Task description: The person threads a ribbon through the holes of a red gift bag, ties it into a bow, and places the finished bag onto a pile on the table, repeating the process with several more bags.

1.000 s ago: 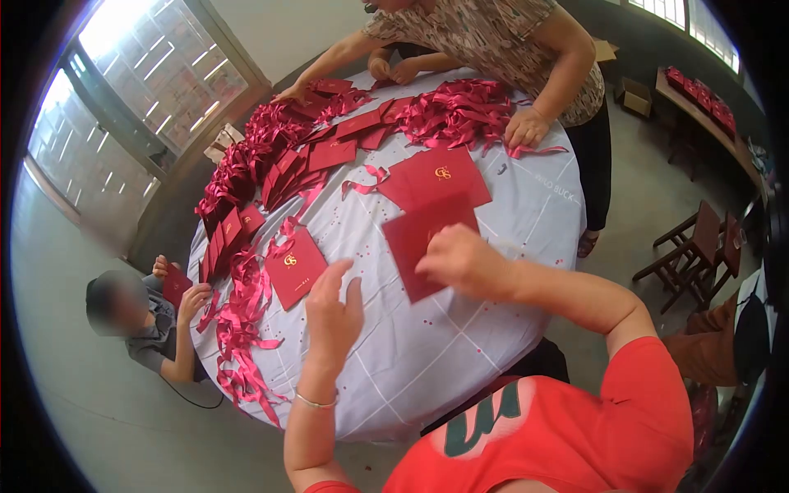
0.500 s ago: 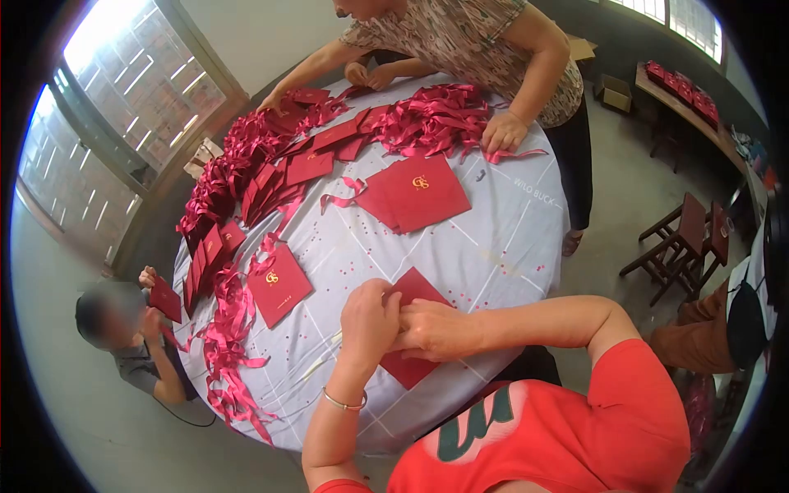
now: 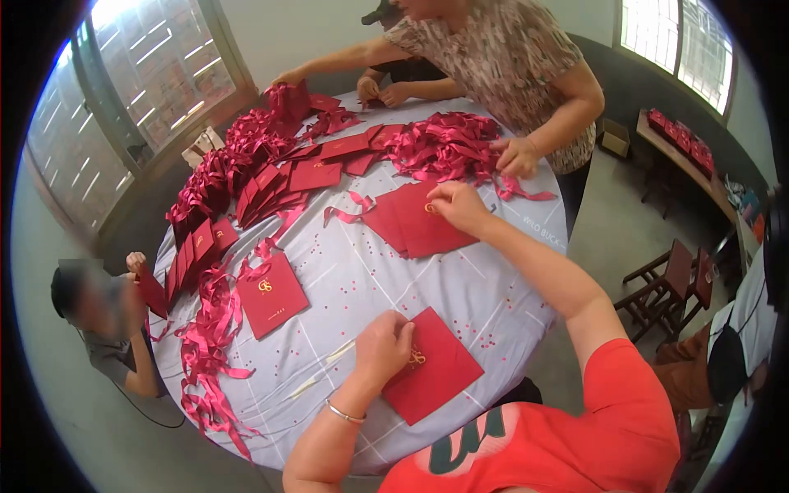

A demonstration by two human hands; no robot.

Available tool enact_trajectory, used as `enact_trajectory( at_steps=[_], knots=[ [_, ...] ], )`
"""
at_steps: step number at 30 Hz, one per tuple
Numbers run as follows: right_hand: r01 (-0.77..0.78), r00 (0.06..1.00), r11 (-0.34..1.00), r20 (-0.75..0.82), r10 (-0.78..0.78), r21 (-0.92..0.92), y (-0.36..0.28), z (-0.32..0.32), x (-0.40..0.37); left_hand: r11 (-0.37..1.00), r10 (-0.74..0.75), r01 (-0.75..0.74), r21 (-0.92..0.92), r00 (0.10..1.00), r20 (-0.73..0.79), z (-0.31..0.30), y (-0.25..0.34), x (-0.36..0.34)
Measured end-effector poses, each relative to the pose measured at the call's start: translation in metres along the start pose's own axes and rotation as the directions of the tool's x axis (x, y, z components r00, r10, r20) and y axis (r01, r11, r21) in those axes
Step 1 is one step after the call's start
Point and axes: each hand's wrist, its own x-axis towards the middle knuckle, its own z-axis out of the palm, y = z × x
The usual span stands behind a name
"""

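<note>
Basically, head view, clock read from the table's middle with 12 at the top: near red card [image 3: 444, 370] lies flat at 5, emblem partly covered. Left hand [image 3: 385, 347] is over its left side, fingers curled in and close together; can't tell if anything is pinched. Right hand [image 3: 462, 207] is at 1, narrow, fingertips over the stack of red cards [image 3: 403, 226]; can't tell if it has hold of one.

Risks: stack is fanned, so lifting one card could drag a second along or slew the lot. Short ribbon [image 3: 349, 210] sits just beside the stack's left side and could snag. Near card could skid if the left hand presses unevenly, since the cloth looks loose and wrinkled. Co-worker's hand [image 3: 518, 156] at 2 is near the right hand; bump risk if both move in.

Edges: near card's lowest corner is close to the table rim at 5 to 6, little margin there. Ribbon run [image 3: 212, 329] follows the rim round 8, with loose card [image 3: 274, 296] just inside it. Ribbon heap [image 3: 448, 148] hems in the stack from 12 to 1. More room on the cloth [image 3: 493, 283] toward 3, only red specks there. Gap at 7 has pale strips [image 3: 339, 353] in it.
</note>
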Motion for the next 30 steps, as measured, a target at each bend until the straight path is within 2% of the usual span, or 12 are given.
enact_trajectory(
  at_steps=[2, 6, 8, 10, 12, 13, 14, 17, 21, 23, 26, 30],
  knots=[
    [-0.002, 0.998, 0.991, -0.059, -0.006, -0.136, 0.021, 0.003, 0.031, 1.0, 0.017, -0.017, 0.014, 1.0, 0.0, -0.003, 0.002, 0.002],
    [-0.125, 0.991, 0.962, 0.023, 0.134, -0.242, 0.049, 0.019, 0.085, 0.997, 0.047, -0.048, 0.059, 0.999, 0.006, -0.004, 0.002, 0.002],
    [-0.228, 0.952, 0.856, 0.08, 0.297, -0.465, 0.047, 0.028, 0.104, 0.994, 0.084, -0.083, 0.069, 0.996, -0.005, -0.003, -0.002, 0.002],
    [-0.247, 0.934, 0.831, 0.107, 0.342, -0.498, 0.056, 0.04, 0.118, 0.994, 0.092, -0.091, 0.066, 0.996, -0.015, -0.002, -0.004, 0.002],
    [-0.419, 0.84, 0.669, 0.019, 0.543, -0.614, 0.064, 0.053, 0.129, 0.993, 0.102, -0.1, 0.061, 0.994, -0.028, -0.003, -0.005, 0.003],
    [-0.45, 0.856, 0.673, -0.069, 0.513, -0.587, 0.068, 0.058, 0.128, 0.992, 0.105, -0.104, 0.065, 0.994, -0.014, -0.003, -0.005, 0.003],
    [-0.437, 0.86, 0.674, -0.058, 0.506, -0.595, 0.073, 0.059, 0.126, 0.992, 0.107, -0.107, 0.067, 0.994, 0.001, -0.003, -0.006, 0.002],
    [-0.327, 0.942, 0.852, -0.066, 0.33, -0.409, 0.08, 0.053, 0.115, 0.989, 0.13, -0.128, 0.078, 0.991, -0.012, -0.002, -0.009, 0.001],
    [-0.319, 0.946, 0.912, -0.034, 0.321, -0.258, 0.062, 0.036, 0.1, 0.99, 0.136, -0.134, 0.051, 0.99, -0.039, 0.0, -0.008, 0.0],
    [-0.212, 0.975, 0.977, -0.061, 0.213, 0.02, 0.045, 0.028, 0.089, 0.988, 0.13, -0.128, 0.086, 0.991, -0.015, -0.001, -0.008, 0.0],
    [-0.16, 0.987, 0.976, 0.007, 0.161, 0.144, 0.01, 0.009, 0.077, 0.986, 0.14, -0.138, 0.089, 0.99, -0.016, -0.001, -0.007, 0.0],
    [-0.055, 0.998, 0.998, 0.021, 0.055, 0.025, -0.037, -0.016, 0.061, 0.989, 0.132, -0.132, 0.069, 0.991, -0.008, -0.004, -0.005, -0.002]
  ],
)
